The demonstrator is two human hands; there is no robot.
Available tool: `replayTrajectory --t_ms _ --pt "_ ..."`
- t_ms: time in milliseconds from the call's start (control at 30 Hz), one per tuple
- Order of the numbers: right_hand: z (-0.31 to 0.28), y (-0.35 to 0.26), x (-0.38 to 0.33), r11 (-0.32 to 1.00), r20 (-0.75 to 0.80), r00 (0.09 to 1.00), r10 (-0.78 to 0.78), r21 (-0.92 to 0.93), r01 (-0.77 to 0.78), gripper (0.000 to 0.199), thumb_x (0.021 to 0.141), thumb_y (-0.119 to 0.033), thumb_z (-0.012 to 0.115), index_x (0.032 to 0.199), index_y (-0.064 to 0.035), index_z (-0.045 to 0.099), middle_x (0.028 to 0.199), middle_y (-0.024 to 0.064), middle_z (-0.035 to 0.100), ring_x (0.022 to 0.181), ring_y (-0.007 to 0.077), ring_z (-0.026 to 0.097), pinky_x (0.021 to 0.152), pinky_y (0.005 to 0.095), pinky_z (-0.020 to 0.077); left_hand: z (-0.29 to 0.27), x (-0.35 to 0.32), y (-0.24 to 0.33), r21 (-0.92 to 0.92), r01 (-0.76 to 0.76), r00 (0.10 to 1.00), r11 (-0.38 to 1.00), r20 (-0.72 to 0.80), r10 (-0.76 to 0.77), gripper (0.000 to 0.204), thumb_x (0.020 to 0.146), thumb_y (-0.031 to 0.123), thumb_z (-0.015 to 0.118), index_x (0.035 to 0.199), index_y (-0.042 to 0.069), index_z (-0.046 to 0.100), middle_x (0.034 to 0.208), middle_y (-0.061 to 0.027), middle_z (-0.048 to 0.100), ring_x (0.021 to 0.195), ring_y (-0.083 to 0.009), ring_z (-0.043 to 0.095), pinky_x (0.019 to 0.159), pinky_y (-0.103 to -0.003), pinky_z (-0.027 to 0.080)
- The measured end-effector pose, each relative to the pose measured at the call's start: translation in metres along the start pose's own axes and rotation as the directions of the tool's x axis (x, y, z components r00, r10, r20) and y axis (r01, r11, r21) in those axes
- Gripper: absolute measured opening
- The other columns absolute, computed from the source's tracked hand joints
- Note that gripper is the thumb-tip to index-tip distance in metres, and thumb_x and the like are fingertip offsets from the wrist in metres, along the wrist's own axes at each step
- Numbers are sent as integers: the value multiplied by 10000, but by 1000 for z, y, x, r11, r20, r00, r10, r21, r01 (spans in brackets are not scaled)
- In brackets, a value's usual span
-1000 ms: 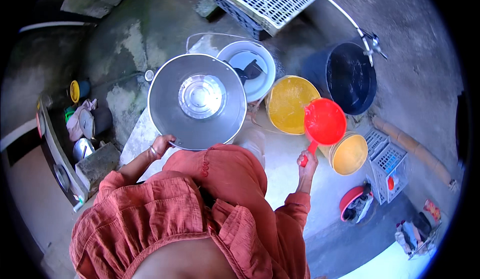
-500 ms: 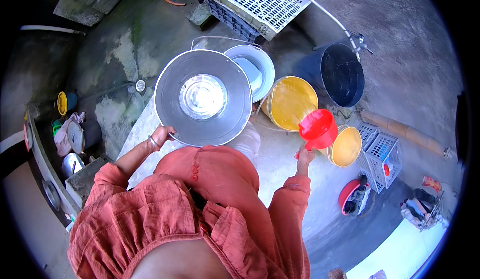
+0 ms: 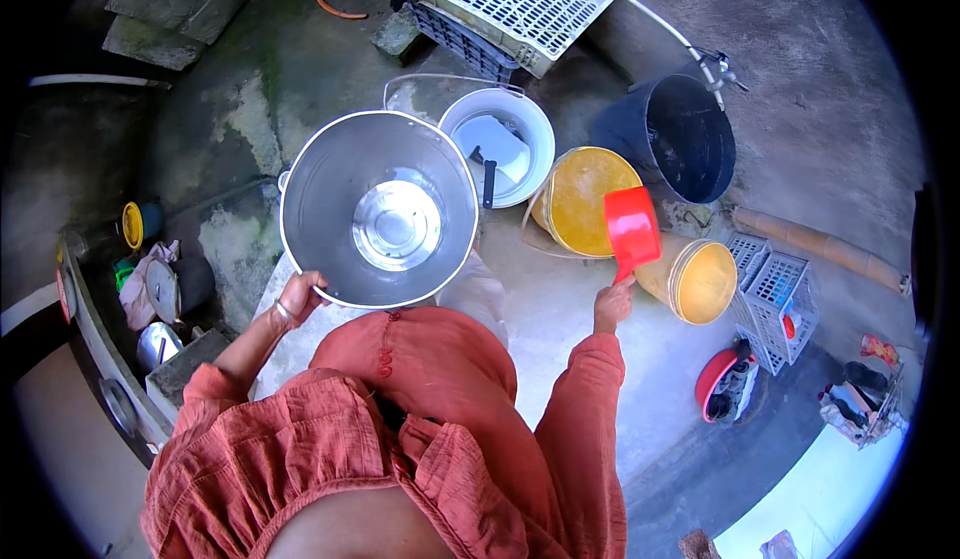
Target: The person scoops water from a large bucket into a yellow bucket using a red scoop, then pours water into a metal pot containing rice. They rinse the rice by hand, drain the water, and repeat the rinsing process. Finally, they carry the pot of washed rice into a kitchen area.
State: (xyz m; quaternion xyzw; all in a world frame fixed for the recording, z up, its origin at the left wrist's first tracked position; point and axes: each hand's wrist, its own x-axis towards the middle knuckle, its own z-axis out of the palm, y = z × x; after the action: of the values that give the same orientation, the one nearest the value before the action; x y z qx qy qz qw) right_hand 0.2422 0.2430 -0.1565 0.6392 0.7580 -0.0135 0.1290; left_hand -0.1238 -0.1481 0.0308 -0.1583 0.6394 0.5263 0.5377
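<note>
My left hand (image 3: 300, 300) grips the near rim of a large, shiny metal pot (image 3: 320, 209), tilted so its bare inside faces me. A wire handle shows behind it. In my right hand (image 3: 613, 306) is the handle of a red plastic water dipper (image 3: 632, 227). The dipper's cup is tipped over the near right edge of a yellow bucket (image 3: 580, 199); the cup's inside is hidden. Just behind the pot stands a white bucket (image 3: 548, 144) holding water and a black-handled tool (image 3: 489, 184) whose kind I cannot make out.
A second yellow bucket (image 3: 705, 281) lies tilted right of the dipper. Beyond is a big dark bucket (image 3: 690, 144) under a pipe tap (image 3: 718, 74). Plastic crates (image 3: 520, 4) are stacked at the back, with another crate (image 3: 775, 304) and a red basin (image 3: 715, 379) at right.
The pot has shifted left and slightly nearer, uncovering more of the white bucket and the black handle in it. The red dipper has turned from facing up to tipped over.
</note>
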Motion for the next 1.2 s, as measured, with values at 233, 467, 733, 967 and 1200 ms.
replayTrajectory --t_ms 233,467,733,967,1200 --pt "74 -31 29 87 591 806 -4 804 -589 220 732 -162 578 852 -28 451 576 37 465 398 114 437 312 269 374 -10 -27 -15 -56 -9 989 998 -151 0 112 682 89 473 723 16 547 647 -57 541 541 -167 499 481 -273 390" --pt "43 -107 32 985 -229 972 57 173 -17 243 746 -204 563 883 -14 502 877 156 531 774 275 526 694 414 434 -25 -28 -56 -290 52 963 956 -238 -125 148 682 126 467 726 9 546 648 -85 551 531 -188 483 496 -276 363" --pt "46 -294 7 816 405 753 -518 499 292 328 750 -162 561 1032 -19 472 1052 203 469 925 355 512 803 419 419 -16 -37 -67 -517 53 940 855 -264 -217 326 675 144 464 955 -11 527 861 -109 603 752 -238 581 704 -354 481" --pt "100 -347 4 889 527 716 -458 249 385 458 700 -128 605 1069 65 413 998 202 520 918 348 545 752 366 480 -4 -50 -66 -674 -64 897 736 -362 -254 257 678 111 459 885 -18 539 825 -116 598 735 -237 580 724 -362 473" --pt "61 -333 89 856 702 540 -463 512 69 160 780 -162 459 715 -20 492 631 113 511 528 208 514 422 315 387 -26 -50 -82 -671 -124 917 731 -359 -175 172 678 125 470 757 -8 546 739 -132 610 669 -253 581 702 -341 472"
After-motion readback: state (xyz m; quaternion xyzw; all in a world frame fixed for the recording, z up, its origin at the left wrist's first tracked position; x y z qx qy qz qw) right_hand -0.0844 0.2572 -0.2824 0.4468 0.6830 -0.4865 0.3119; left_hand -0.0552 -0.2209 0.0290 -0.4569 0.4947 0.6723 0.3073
